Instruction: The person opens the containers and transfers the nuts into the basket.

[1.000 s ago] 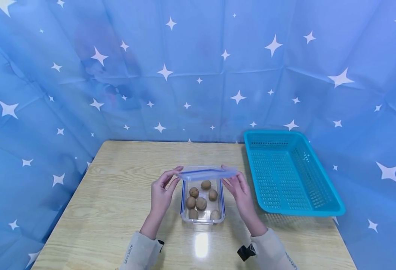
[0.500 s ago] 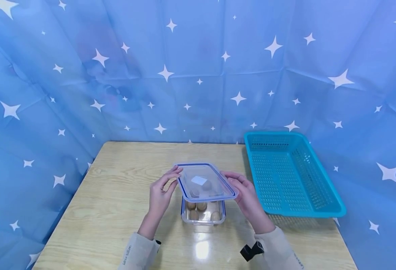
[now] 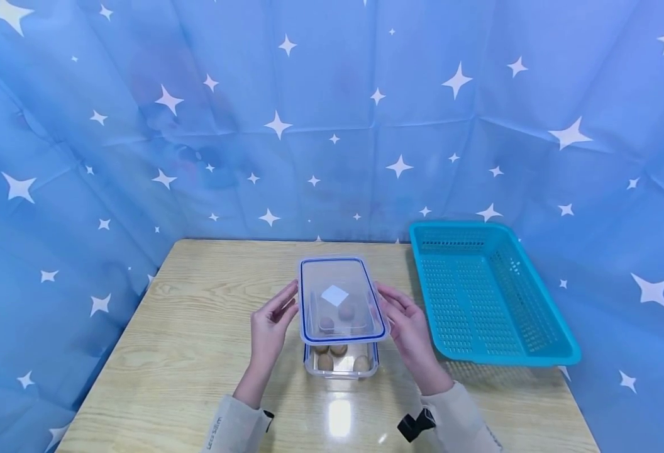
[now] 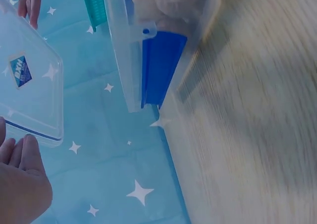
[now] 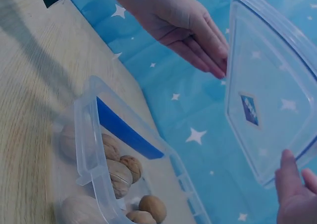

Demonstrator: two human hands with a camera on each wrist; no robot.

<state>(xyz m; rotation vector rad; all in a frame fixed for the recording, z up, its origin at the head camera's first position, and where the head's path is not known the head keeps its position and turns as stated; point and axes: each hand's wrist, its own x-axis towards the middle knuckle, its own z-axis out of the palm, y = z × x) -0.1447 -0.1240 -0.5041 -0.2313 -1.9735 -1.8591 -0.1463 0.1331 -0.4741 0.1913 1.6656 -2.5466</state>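
Note:
A clear plastic lid (image 3: 332,277) with a blue seal line round its edge hangs above the food container (image 3: 341,372), tilted, with a gap between them. My left hand (image 3: 270,324) pinches the lid's left edge, and my right hand (image 3: 411,327) pinches the right edge. Inside the see-through container lie several walnuts (image 5: 152,208); the lid overlaps the farther ones in the head view. A blue flap (image 4: 161,68) hangs on the container's side. Seen from the right wrist, a small label (image 5: 250,109) is stuck on the lid.
A teal perforated basket (image 3: 536,358) stands at the right of the wooden table (image 3: 207,283). Behind the table hangs a blue cloth (image 3: 332,157) with white stars. A black strap (image 3: 415,425) is on the right wrist.
The lid was seen nearly edge-on a second ago, then skewed with its right corner nearer. Now its broad face shows, squared with the container, and it hides the farther walnuts more.

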